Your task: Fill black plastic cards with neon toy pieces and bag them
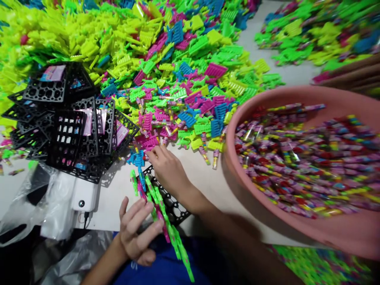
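Note:
My right hand [169, 172], fingers bent together, is at a small blue plastic piece [137, 158] above a black lattice tray [170, 200]; what its fingertips pinch is too small to make out. My left hand [139, 229] has its fingers spread beside a row of green plastic pieces [168, 217] with some pink ones among them. That row slants over the tray and past the table's front edge. Whether the left palm supports anything is hidden, but nothing shows between its fingers.
A large pink basin [234, 158] full of small colourful tubes stands at the right. Stacked black trays [89, 130] lie at the left, above a white box [84, 194] with a cable and clear plastic bags [57, 206]. Heaped bright plastic pieces [118, 43] cover the back.

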Tool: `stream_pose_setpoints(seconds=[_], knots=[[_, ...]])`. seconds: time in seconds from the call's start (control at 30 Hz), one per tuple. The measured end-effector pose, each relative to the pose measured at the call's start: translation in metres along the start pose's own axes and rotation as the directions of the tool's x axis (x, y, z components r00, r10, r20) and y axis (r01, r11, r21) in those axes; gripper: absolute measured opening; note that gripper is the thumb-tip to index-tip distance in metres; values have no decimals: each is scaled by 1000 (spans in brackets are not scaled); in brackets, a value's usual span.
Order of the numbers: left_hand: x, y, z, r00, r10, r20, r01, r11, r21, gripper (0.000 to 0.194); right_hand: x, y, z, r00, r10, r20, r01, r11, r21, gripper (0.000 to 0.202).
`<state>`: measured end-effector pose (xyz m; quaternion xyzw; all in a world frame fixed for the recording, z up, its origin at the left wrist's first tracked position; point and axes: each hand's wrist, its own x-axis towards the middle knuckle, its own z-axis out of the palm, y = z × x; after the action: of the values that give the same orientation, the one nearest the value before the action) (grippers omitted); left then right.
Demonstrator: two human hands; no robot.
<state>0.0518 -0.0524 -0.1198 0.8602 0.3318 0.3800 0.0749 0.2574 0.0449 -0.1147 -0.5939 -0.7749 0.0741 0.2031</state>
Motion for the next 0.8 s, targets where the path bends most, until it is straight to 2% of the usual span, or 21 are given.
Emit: stream_pose_setpoints(seconds=[0.03, 0.1, 0.2, 0.3, 0.37, 0.43, 0.5, 0.53, 0.57, 0.63, 0.73, 0.8], knots=[[8, 2, -4, 992, 121, -16, -121, 992, 19, 55, -2, -1, -3, 1000, 6, -20, -6, 1000, 19, 37], [24, 4, -9, 966, 259, -11, -259, 966, 23, 56, -9, -1, -14, 996, 44, -74, -38, 996, 87, 37], [43, 3, -11, 950, 307, 48, -307, 952, -12, 59, -28, 2, -30, 977, 148, -153, -122, 978, 169, 31], [51, -4, -7, 948, 305, 91, -304, 952, -23, 59, -53, 5, -38, 945, 277, -177, -224, 936, 271, 22], [52, -10, -2, 941, 317, 117, -316, 948, -23, 58, -72, 7, -39, 899, 409, -154, -326, 863, 386, 12], [52, -15, 2, 929, 353, 113, -354, 935, -15, 59, -90, 7, -39, 829, 551, -96, -437, 745, 503, 6], [52, -19, 7, 920, 384, 75, -385, 923, -2, 59, -104, 6, -40, 778, 628, -10, -493, 620, 610, 11], [52, -20, 10, 919, 393, 46, -393, 919, 4, 60, -110, 4, -40, 772, 635, 31, -493, 567, 660, 12], [51, -21, 12, 917, 398, 17, -398, 917, 7, 60, -114, 1, -40, 780, 623, 59, -477, 531, 700, 12], [46, -23, 16, 916, 400, -19, -400, 917, 3, 61, -120, -5, -36, 824, 564, 52, -409, 529, 744, 8], [32, -28, 18, 918, 395, -26, -395, 919, -10, 59, -125, -16, -24, 899, 438, -9, -288, 607, 740, 18], [17, -33, 17, 944, 329, -16, -330, 944, -21, 58, -127, -18, -16, 936, 349, -37, -213, 649, 730, 31]])
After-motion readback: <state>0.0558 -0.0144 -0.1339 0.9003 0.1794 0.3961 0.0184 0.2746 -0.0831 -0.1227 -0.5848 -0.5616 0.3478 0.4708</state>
